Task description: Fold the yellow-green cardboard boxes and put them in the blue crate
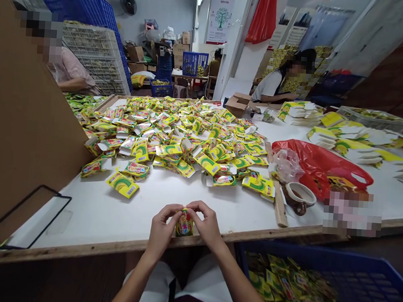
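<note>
At the table's near edge, a small yellow and green printed carton (184, 224) stands between my two hands. My left hand (164, 224) pinches its top left corner between thumb and fingers. The top right corner is pinched the same way by my right hand (206, 222). Its top edge is partly covered by my fingertips. Beyond my hands lies a wide heap of similar small cartons (169, 149), several with white end flaps standing out. One loose carton (123, 184) lies flat at the heap's near left.
A blue crate (362, 266) of cartons stands below the table at right. A wooden strip (280, 207), a brown mug (300, 199) and a red plastic bag (319, 164) lie right of the heap. A cardboard panel (27, 125) rises at left. Other people sit at the far left and right.
</note>
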A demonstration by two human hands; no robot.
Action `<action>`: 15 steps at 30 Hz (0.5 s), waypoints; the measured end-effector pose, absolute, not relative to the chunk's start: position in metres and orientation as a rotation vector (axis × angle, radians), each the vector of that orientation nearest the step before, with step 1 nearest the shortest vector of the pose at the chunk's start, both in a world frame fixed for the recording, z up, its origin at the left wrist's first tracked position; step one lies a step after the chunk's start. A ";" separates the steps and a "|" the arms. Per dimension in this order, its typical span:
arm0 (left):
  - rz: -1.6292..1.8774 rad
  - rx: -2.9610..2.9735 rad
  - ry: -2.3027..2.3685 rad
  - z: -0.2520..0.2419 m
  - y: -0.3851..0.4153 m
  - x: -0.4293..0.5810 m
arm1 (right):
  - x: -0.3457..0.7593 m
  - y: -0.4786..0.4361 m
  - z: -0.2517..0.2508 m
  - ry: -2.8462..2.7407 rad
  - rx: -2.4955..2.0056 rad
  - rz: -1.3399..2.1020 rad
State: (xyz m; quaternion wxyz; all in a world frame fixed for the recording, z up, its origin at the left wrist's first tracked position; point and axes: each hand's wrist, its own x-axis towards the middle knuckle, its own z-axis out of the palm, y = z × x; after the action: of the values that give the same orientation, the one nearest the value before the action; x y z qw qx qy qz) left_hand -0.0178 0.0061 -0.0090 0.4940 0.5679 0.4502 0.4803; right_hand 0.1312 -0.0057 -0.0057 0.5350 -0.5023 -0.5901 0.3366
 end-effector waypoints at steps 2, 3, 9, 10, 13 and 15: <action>1.162 1.408 1.084 -0.011 0.003 -0.018 | 0.130 -0.007 -0.008 -1.407 -1.178 0.836; 1.154 1.423 1.082 -0.012 0.001 -0.017 | 0.129 -0.008 -0.008 -1.415 -1.177 0.842; 1.095 1.585 1.186 -0.017 0.008 -0.033 | 0.183 -0.035 0.021 -1.426 -1.396 0.590; 1.099 1.651 1.278 -0.018 0.015 -0.042 | 0.205 -0.044 0.027 -1.427 -1.500 0.522; 1.138 1.869 1.762 -0.019 0.050 -0.080 | 0.267 -0.072 0.040 -1.513 -1.754 0.306; 1.029 1.892 2.146 -0.018 0.076 -0.106 | 0.291 -0.086 0.041 -1.515 -1.867 0.250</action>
State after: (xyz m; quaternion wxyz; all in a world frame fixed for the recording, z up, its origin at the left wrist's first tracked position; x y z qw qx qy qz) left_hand -0.1061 0.0764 -0.0182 0.0507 0.6215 0.7049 0.3380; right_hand 0.2913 -0.0862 0.0409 0.3543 -0.7224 -0.5859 0.0965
